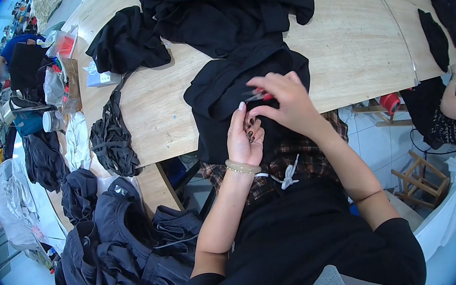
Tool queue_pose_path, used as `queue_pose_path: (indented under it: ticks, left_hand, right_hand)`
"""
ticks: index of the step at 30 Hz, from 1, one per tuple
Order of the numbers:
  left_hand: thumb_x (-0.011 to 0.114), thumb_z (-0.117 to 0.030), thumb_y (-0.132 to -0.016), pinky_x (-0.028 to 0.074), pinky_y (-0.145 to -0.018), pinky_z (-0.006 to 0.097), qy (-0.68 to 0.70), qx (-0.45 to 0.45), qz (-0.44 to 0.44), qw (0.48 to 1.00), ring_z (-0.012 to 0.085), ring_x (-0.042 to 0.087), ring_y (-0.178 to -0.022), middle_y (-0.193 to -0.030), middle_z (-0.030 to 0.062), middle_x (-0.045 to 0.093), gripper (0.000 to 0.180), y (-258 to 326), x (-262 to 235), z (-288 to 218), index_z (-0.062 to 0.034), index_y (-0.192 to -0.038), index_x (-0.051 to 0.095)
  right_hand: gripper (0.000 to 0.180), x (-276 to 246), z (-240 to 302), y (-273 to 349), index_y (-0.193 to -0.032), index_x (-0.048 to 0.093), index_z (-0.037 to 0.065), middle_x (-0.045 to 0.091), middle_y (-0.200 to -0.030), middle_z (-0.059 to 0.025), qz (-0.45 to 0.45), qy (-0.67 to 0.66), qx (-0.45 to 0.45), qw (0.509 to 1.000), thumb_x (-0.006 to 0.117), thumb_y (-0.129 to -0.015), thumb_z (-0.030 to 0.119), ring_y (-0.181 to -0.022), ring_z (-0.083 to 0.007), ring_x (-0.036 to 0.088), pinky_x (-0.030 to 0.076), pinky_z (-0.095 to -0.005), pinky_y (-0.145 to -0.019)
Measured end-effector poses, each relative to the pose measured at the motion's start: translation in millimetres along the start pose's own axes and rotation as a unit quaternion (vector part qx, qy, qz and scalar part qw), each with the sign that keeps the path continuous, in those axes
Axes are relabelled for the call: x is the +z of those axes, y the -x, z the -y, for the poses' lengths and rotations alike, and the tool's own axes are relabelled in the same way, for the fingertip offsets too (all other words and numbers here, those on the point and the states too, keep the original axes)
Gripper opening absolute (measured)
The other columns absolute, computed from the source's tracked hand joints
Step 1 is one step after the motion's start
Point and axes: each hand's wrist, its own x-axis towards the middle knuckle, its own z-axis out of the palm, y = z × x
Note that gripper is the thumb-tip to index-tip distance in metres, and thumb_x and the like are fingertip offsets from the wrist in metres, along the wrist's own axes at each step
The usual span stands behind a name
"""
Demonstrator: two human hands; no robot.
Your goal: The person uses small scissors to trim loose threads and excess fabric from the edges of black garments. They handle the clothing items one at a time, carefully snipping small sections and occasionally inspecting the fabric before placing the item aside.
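Observation:
In my right hand (287,104) is a pair of small thread snips (268,96) with red on the handles, its metal blades pointing left. The blade tips are close to the raised thumb of my left hand (247,137). That hand has its fingers curled in, with dark-painted nails, and whatever it pinches is too small to make out. Under both hands lies a black garment (216,90), bunched on the table's near edge and hanging over it toward my lap. A beige bangle and a thin bracelet circle my left wrist.
More black garments (211,8) are heaped across the wooden table (351,36). A bundle of black straps (112,137) and a blue-white box (100,75) lie left. Dark garments (122,252) pile up lower left. At right are a wooden stool (421,178) and another person's arm (454,103).

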Motion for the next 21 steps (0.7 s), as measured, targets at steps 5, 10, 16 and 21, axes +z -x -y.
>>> queue_pose_path:
  ticks: [5,10,16,21]
  left_hand:
    - [0.062,-0.02,-0.099,0.035,-0.05,0.019,-0.127,0.099,-0.052,0.986,0.0041,0.05,-0.059,-0.081,-0.0018,0.061,0.011,5.0,-0.8,4.4,-0.0106,-0.095,0.061]
    - [0.063,-0.021,-0.099,0.042,-0.056,0.021,-0.172,0.119,-0.075,0.975,0.0054,0.056,-0.066,-0.087,0.0003,0.066,0.014,13.2,9.1,3.7,-0.0075,-0.098,0.065]
    - [0.069,-0.011,-0.092,0.043,-0.057,0.024,-0.55,0.224,-0.045,0.803,0.0097,0.057,-0.07,-0.086,0.0018,0.064,0.008,28.2,9.3,-18.9,-0.0037,-0.095,0.069]
    - [0.076,-0.001,-0.076,0.047,-0.071,0.036,-0.653,0.494,0.001,0.573,0.0248,0.057,-0.081,-0.091,0.0081,0.057,0.019,11.5,30.5,-29.1,-0.0012,-0.094,0.069]
  right_hand:
    - [0.011,27.7,-20.2,2.2,-0.081,0.064,0.002,0.058,-0.069,-0.0022,-0.058,-0.053,0.041,0.996,0.074,-0.082,0.007,-0.063,-0.0152,0.055,0.038,-0.0284,-0.064]
    - [0.027,27.8,-15.8,-2.7,-0.079,0.059,-0.003,0.051,-0.063,-0.0074,-0.053,-0.191,0.197,0.96,0.074,-0.088,0.018,-0.057,-0.01,0.042,0.033,-0.0288,-0.051]
    - [0.035,29.3,-25.9,-3.0,-0.074,0.056,-0.002,0.043,-0.06,0.0009,0.015,-0.266,0.253,0.93,0.076,-0.089,0.024,-0.063,-0.0054,0.035,0.031,-0.0267,-0.054]
    - [0.034,33.0,-26.2,-6.9,-0.074,0.057,0.0,0.046,-0.062,0.0025,0.015,-0.331,0.247,0.911,0.076,-0.088,0.024,-0.064,-0.0046,0.037,0.033,-0.0246,-0.055]
